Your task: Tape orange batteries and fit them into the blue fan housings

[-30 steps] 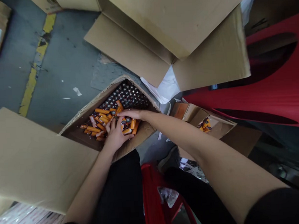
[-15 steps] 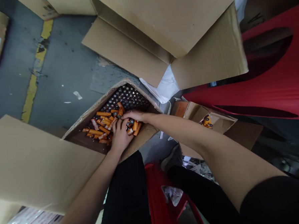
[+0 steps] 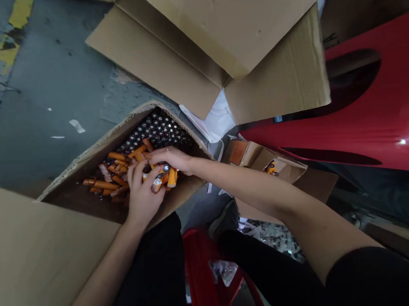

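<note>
A deep cardboard box (image 3: 88, 152) holds many small cylinders that look like batteries. Orange batteries (image 3: 105, 183) lie jumbled in its near left part. Rows of dark-ended ones (image 3: 158, 123) stand upright at the far end. My left hand (image 3: 143, 188) is closed round a bunch of orange batteries (image 3: 171, 176) from the left. My right hand (image 3: 170, 159) curls over the same bunch from the right, fingers close to my left fingertips. Some fingertips and the lower part of the bunch are hidden.
A large open carton (image 3: 198, 39) with spread flaps is beyond the box. On the right are a red plastic chair (image 3: 370, 117) and a smaller box (image 3: 284, 167) with a few orange batteries. Scraps (image 3: 277, 238) lie below it. A cardboard flap (image 3: 41, 253) fills the lower left.
Both hands have gathered a bunch of orange batteries and raised it a little above the pile. The view has shifted, so the box appears further left and larger.
</note>
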A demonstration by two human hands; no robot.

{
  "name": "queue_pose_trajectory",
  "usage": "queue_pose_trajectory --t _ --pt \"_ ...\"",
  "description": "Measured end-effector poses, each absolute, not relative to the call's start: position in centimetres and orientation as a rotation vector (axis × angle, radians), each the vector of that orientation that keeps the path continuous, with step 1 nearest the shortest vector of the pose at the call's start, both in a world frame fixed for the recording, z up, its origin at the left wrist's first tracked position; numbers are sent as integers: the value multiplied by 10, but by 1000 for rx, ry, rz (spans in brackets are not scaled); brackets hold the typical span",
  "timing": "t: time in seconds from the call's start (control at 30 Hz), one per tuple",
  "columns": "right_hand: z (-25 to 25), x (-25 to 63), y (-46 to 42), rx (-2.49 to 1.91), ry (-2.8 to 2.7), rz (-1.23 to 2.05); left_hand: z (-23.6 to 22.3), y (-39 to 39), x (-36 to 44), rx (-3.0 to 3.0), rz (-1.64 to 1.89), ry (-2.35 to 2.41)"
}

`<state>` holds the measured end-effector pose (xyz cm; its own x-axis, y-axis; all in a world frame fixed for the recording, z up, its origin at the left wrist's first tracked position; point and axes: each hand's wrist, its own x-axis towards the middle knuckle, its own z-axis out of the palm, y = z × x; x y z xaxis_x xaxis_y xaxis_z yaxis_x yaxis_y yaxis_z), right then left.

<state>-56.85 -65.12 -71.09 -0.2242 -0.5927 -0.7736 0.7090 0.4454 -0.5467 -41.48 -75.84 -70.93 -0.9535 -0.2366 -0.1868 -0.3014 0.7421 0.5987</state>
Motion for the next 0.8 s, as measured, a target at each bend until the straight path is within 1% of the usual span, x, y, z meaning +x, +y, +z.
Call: queue_pose_trajectory --t 0.1,0.3,0.43,0.57,0.63,0.7,0.8 --pt "-696 -570 -649 209 1138 -1480 -689 -762 -427 -418 1011 2898" --pt "-645 -555 -603 287 1078 -1734 -633 -742 -436 -74 1116 2986" --pt "-598 -549 -542 343 1018 -1881 -587 -703 -450 113 1143 2984" --pt "-549 -544 -457 391 1007 -2021 -550 -634 -480 172 1258 2860" --pt "-531 -533 -406 487 1128 -2068 -541 -589 -492 376 1366 2759" --pt "-523 -518 -353 641 1268 -2043 -544 -539 -501 723 1445 2679" --pt "-542 -502 -283 934 1557 -1870 -575 -464 -511 1019 1432 2537"
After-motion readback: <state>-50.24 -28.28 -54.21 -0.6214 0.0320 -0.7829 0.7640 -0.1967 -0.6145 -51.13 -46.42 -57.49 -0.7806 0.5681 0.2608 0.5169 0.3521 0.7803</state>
